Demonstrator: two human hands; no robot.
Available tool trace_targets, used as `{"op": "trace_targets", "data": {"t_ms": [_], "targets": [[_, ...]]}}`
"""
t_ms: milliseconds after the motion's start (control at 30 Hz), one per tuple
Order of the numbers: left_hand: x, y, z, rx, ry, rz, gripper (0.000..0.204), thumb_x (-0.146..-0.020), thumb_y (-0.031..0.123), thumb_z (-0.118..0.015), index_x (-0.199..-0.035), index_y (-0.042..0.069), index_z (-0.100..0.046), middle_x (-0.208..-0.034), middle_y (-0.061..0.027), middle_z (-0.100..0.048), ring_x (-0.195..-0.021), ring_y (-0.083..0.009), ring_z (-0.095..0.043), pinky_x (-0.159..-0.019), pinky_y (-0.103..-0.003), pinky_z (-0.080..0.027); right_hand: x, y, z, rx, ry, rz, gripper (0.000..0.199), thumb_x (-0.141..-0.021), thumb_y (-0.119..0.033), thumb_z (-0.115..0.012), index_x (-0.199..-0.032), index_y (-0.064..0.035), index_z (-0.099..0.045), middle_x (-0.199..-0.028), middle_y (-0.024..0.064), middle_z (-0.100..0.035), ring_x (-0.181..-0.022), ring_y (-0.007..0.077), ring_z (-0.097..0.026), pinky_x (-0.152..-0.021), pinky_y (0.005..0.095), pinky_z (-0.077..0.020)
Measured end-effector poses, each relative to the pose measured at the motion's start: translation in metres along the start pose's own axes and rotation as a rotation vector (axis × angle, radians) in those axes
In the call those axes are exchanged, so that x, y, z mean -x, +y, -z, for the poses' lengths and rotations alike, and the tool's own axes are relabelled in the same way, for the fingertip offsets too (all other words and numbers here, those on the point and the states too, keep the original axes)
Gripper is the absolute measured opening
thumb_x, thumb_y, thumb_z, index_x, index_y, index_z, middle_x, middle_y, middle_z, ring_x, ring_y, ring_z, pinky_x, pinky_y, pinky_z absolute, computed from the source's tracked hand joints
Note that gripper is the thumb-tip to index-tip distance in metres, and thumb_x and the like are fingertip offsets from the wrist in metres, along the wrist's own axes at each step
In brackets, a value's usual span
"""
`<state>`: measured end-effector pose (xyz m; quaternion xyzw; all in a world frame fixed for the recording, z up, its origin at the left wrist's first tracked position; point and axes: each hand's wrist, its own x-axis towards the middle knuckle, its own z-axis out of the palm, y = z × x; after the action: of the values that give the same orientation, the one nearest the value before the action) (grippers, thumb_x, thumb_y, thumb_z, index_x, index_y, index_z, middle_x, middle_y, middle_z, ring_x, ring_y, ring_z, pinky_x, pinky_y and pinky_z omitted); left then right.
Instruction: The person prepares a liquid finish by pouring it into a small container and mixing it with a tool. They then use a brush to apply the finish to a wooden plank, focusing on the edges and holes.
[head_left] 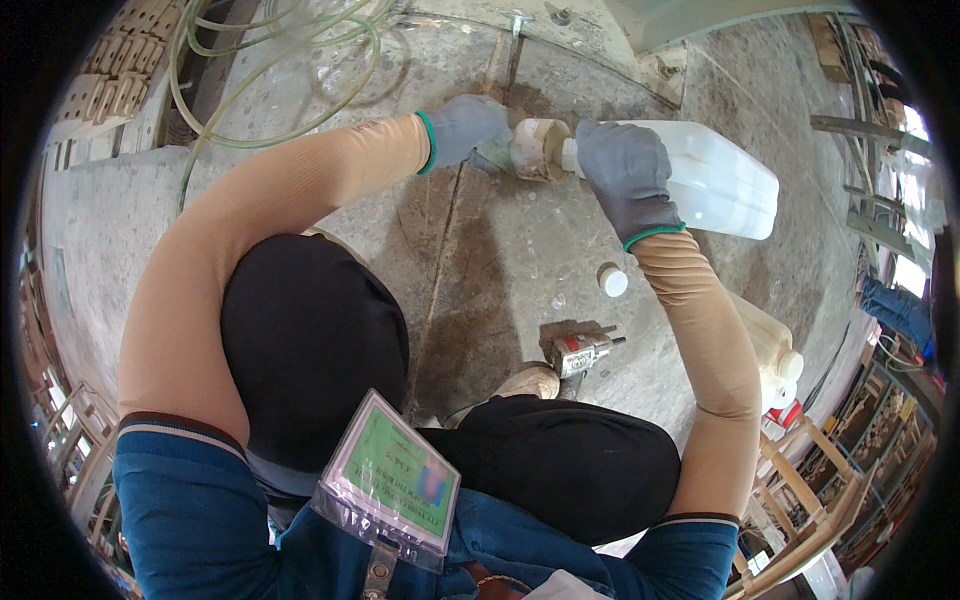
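My left hand point(468, 128), in a grey glove, grips a small round cup-like container point(538, 148) held on its side. My right hand point(628, 172), also gloved in grey, grips the neck of a white translucent plastic jug point(722, 180) tipped so that its mouth meets the container. A white screw cap point(611, 280) lies on the concrete floor point(500, 250) just below the right wrist. Both forearms wear tan sleeves.
A red and silver power tool point(580, 350) lies on the floor by my shoe point(530, 380). A second white jug point(775, 355) stands to the right. Green hose point(280, 60) coils at upper left. Wooden frames point(800, 490) sit lower right. A badge point(390, 485) hangs at my chest.
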<state>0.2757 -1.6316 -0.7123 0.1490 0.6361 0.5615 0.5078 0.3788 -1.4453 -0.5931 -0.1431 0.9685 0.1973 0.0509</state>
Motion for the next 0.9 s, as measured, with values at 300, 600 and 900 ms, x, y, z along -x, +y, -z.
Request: {"op": "trace_targets", "data": {"t_ms": [300,600,900], "targets": [[0.025,0.031,-0.013,0.384,0.030,0.166,0.034,-0.084,0.006,-0.058,-0.118,0.002,-0.054,-0.105,-0.0110,-0.063,-0.090,-0.0238,-0.064,-0.073,-0.039,-0.055,0.005,0.011,0.009,-0.108,-0.031,-0.057,0.023,-0.068,-0.018,-0.068,-0.086,-0.0088,-0.057,-0.070,0.0081,-0.062,-0.064,0.0258,-0.064,-0.052,0.0395,-0.0495],[0.030,0.043,-0.015,0.355,0.020,0.200,0.038,-0.086,0.010,-0.056,-0.123,0.002,-0.051,-0.112,-0.0102,-0.061,-0.095,-0.0245,-0.063,-0.079,-0.040,-0.054,0.015,0.030,0.013,-0.092,-0.066,-0.052,0.035,-0.063,-0.031,-0.073,-0.088,-0.0127,-0.057,-0.072,0.0059,-0.061,-0.064,0.0226,-0.064,-0.053,0.0370,-0.0486],[0.032,0.062,-0.017,0.338,-0.130,0.084,0.040,-0.089,0.015,-0.054,-0.127,0.003,-0.049,-0.116,-0.0088,-0.060,-0.100,-0.0206,-0.061,-0.082,-0.036,-0.053,0.041,0.065,0.021,0.141,0.123,-0.047,0.017,-0.071,-0.017,-0.065,-0.086,-0.0126,-0.058,-0.064,0.0046,-0.059,-0.058,0.0205,-0.062,-0.048,0.0350,-0.0461]]}}
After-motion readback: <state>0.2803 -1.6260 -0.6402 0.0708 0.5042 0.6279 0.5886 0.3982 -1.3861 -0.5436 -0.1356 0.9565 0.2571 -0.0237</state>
